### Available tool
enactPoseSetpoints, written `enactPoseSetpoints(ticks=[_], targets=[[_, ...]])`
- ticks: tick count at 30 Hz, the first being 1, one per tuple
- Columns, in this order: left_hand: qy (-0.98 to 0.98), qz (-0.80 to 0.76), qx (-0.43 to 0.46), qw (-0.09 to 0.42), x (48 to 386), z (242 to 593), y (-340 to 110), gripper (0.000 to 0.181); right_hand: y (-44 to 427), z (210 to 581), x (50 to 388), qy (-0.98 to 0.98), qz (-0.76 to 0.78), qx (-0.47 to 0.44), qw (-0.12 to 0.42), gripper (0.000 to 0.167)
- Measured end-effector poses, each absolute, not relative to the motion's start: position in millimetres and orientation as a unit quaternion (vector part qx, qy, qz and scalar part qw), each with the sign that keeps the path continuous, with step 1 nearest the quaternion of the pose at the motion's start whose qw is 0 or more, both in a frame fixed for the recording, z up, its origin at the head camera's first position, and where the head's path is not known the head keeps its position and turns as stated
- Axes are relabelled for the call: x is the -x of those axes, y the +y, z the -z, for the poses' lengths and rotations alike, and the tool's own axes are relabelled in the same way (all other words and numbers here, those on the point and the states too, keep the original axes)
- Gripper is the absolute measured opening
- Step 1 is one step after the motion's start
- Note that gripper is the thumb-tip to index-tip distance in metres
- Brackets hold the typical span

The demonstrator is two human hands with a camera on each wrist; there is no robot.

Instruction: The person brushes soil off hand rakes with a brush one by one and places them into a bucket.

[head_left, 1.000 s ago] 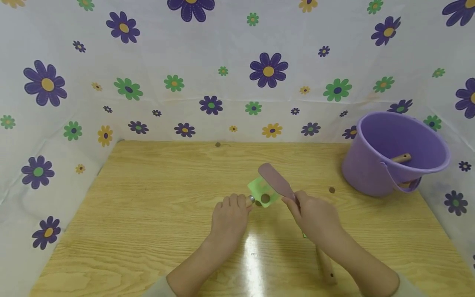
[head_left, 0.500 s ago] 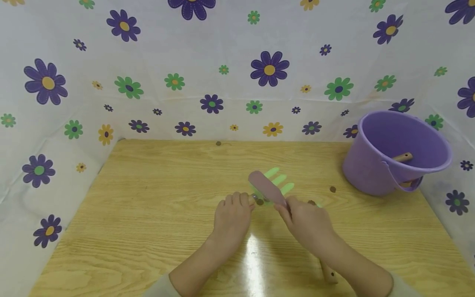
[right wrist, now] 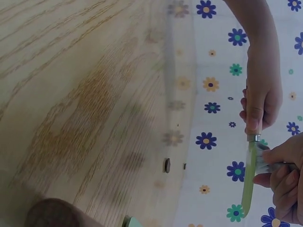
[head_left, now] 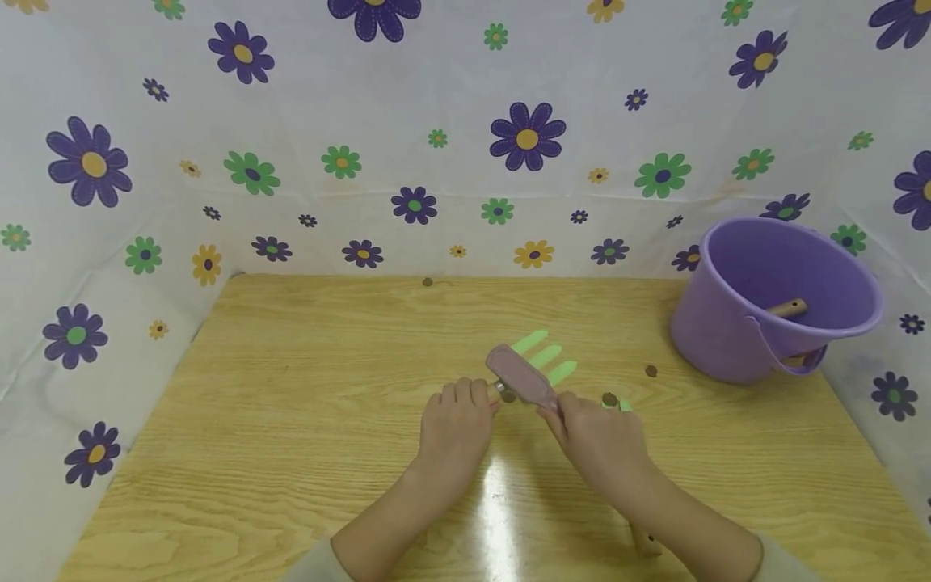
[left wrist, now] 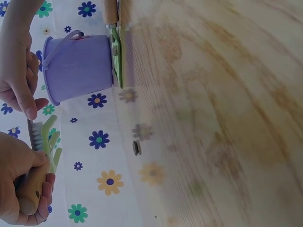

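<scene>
My left hand (head_left: 457, 424) grips the wooden handle of a small green garden fork (head_left: 545, 356), its tines pointing up and to the right. A mauve brush (head_left: 520, 373) lies across the fork's head, held by my right hand (head_left: 604, 440) at its narrow end. In the left wrist view, pale bristles (left wrist: 36, 135) face the fork's green tines. Both tools are up off the table, as the right wrist view shows. Below my right forearm lies another green tool with a wooden handle (head_left: 644, 540), mostly hidden by that hand and arm.
A purple bucket (head_left: 727, 339) stands at the table's back right, with a wooden handle (head_left: 789, 308) inside. Brown discs or spots (head_left: 650, 371) are scattered on the wooden table (head_left: 291, 404). A flowered sheet (head_left: 436, 97) surrounds the back and sides.
My right hand has brought the brush left and down across the fork's head. The fork has turned so its tines show. My left hand has barely moved, still gripping the handle.
</scene>
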State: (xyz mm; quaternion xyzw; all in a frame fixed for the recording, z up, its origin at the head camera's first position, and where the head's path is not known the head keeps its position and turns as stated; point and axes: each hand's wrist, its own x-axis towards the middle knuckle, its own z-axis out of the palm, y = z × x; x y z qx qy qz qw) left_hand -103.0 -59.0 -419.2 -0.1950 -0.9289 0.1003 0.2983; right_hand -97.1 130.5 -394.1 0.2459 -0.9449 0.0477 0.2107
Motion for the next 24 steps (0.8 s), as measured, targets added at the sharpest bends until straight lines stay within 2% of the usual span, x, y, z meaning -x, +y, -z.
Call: enactPoseSetpoints(ticks=[4, 9, 13, 20, 24], targets=[[-0.929, -0.094, 0.192, 0.302, 102.9, 419.3, -59.4, 0.037, 131.8, 397.4, 98.3, -0.935, -0.045, -0.255, 0.244, 0.039], [-0.929, -0.075, 0.191, 0.309, 101.7, 420.0, -60.1, 0.037, 133.3, 402.4, 100.0, -0.930, -0.038, -0.261, 0.258, 0.054], [-0.929, -0.072, 0.185, 0.312, 101.5, 420.5, -60.5, 0.037, 134.5, 402.6, 101.3, -0.929, -0.029, -0.259, 0.262, 0.051], [-0.931, -0.068, 0.182, 0.308, 102.5, 423.5, -61.3, 0.036, 138.1, 400.8, 105.0, -0.927, -0.012, -0.251, 0.279, 0.071], [-0.934, -0.065, 0.184, 0.298, 102.6, 423.6, -61.4, 0.035, 140.7, 400.5, 106.2, -0.927, -0.011, -0.252, 0.278, 0.069]])
